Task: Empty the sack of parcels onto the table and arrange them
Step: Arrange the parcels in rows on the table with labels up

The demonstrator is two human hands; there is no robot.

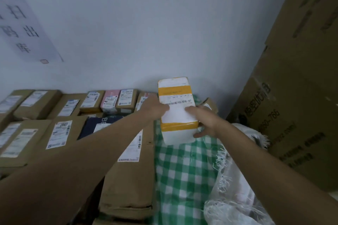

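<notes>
Between my two hands I count one white foam parcel (177, 109) with two yellow tape bands, one pink parcel (110, 99) and one dark blue parcel (98, 124) left of them, one white sack (236, 184) below my right.

checked cloth (182, 170) bare, parcels (60, 129) crowd left

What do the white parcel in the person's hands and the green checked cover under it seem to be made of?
White parcel: probably foam or matte plastic, rounded edges, wrapped in glossy yellow tape with a paper label. Green checked cover: probably woven cloth; it lies soft and slightly wrinkled.
</notes>
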